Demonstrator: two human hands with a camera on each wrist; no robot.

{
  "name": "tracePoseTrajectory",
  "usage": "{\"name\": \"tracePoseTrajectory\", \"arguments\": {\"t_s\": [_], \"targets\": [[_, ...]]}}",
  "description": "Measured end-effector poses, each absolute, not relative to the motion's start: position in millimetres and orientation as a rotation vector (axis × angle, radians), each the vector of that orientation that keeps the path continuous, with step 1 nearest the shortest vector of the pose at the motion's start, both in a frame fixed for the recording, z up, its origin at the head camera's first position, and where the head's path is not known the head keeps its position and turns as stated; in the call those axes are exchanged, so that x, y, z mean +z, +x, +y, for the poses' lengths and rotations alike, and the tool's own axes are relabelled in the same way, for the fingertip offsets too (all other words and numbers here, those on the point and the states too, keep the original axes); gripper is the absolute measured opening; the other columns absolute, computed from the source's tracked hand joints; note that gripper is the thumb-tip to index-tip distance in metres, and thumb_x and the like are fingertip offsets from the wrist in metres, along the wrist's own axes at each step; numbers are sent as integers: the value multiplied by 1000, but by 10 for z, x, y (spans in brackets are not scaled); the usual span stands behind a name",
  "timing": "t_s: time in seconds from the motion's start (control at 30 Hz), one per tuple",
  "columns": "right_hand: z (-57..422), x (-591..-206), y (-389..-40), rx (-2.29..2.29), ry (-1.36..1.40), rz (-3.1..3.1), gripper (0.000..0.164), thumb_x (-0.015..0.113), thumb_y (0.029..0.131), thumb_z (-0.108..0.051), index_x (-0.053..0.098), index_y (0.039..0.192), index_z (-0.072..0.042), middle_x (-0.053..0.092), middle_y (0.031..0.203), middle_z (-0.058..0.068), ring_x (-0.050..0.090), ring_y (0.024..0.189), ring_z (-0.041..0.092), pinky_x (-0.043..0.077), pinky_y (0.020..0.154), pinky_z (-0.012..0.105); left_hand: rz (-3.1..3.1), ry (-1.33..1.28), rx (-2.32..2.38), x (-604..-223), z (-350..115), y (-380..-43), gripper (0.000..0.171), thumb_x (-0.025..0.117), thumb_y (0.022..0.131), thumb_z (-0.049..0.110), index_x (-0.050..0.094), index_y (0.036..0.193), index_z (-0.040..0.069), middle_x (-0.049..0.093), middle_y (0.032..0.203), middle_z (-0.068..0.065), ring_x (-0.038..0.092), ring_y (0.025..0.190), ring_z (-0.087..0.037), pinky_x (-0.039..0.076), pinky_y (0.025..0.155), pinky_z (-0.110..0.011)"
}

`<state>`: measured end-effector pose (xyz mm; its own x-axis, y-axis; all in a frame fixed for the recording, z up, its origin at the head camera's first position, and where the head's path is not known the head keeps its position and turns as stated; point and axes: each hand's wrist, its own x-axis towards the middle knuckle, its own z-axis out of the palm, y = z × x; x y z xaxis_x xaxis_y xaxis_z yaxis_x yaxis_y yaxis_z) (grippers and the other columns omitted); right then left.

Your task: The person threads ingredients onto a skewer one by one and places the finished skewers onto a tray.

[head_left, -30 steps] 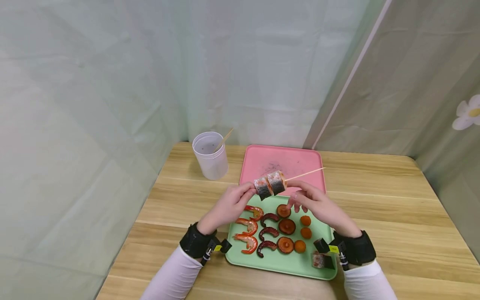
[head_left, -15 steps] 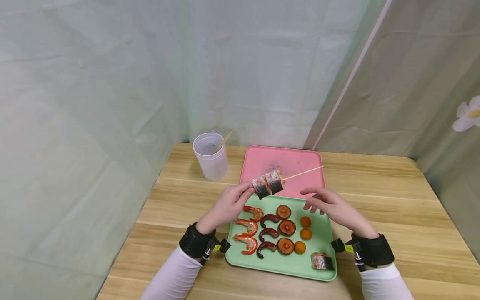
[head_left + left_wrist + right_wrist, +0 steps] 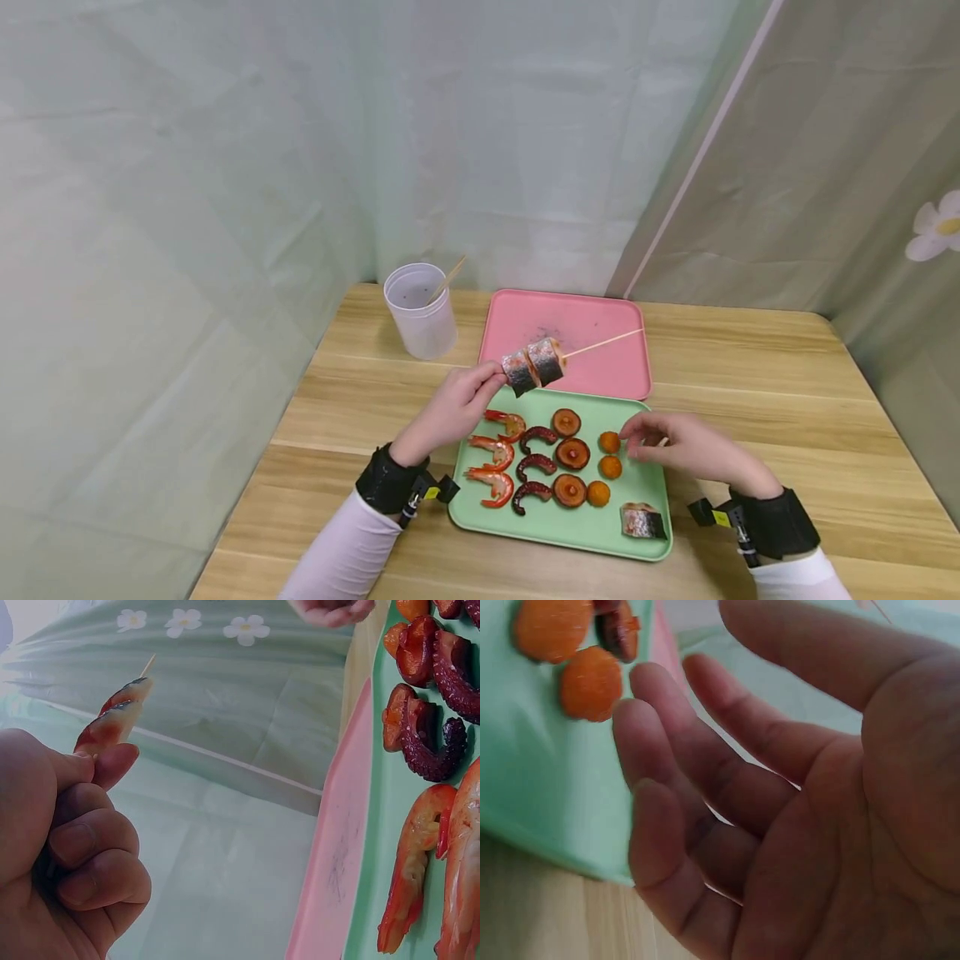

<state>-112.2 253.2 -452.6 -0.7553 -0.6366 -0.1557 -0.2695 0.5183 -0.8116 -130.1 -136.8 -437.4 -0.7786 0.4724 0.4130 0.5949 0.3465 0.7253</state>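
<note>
My left hand [image 3: 453, 405] pinches the lower end of a bamboo skewer [image 3: 604, 342] bearing two chunks of silver-skinned fish [image 3: 545, 362]. The bare tip slants up to the right over the pink tray. In the left wrist view the fingers [image 3: 105, 840] curl in below the fish chunks [image 3: 112, 727]. Over the right edge of the green tray [image 3: 570, 533], my right hand [image 3: 693, 448] holds nothing, its fingertips right beside the farthest orange ball [image 3: 609, 442]. Its fingers are loosely bent and apart in the right wrist view, close to an orange ball [image 3: 591, 684].
Shrimp [image 3: 491, 487], octopus tentacles [image 3: 536, 465] and mushroom caps [image 3: 573, 454] lie in columns on the green tray, three of each. A third fish chunk [image 3: 642, 521] sits at its near right corner. Behind are a pink tray [image 3: 510, 321] and a white cup [image 3: 426, 325] containing a stick.
My right hand has left the skewer and moved right and down to the orange balls. The left hand keeps its grip, drifting slightly left with the skewer.
</note>
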Motion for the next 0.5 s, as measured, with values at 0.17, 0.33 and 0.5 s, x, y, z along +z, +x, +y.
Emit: {"name": "tracePoseTrajectory", "arguments": {"t_s": [0.17, 0.33, 0.5], "targets": [[2527, -4548, -995, -1047, -789, 2242, 35, 87, 92, -27, 71, 119, -10, 70, 105, -2, 65, 91, 13, 56, 79, 31, -2473, -983, -1422, -4382, -1371, -1304, 17, 55, 112, 6, 68, 101, 7, 35, 70, 10, 32, 59, -4, 33, 59, -26], [2506, -4574, -877, -956, -765, 2223, 43, 96, 81, -31, 72, 113, -15, 68, 103, -6, 62, 91, 13, 53, 81, 32, -2476, -986, -1421, -4390, -1373, -1318, 17, 55, 112, 5, 69, 102, 7, 36, 70, 9, 33, 60, -4, 34, 59, -26], [2455, -4625, -796, -920, -710, 2190, 46, 100, 74, -27, 72, 110, -19, 67, 101, -8, 60, 92, 12, 52, 83, 31, -2476, -990, -1414, -4403, -1375, -1329, 17, 55, 111, 4, 69, 102, 6, 36, 71, 9, 33, 60, -4, 34, 59, -26]]}}
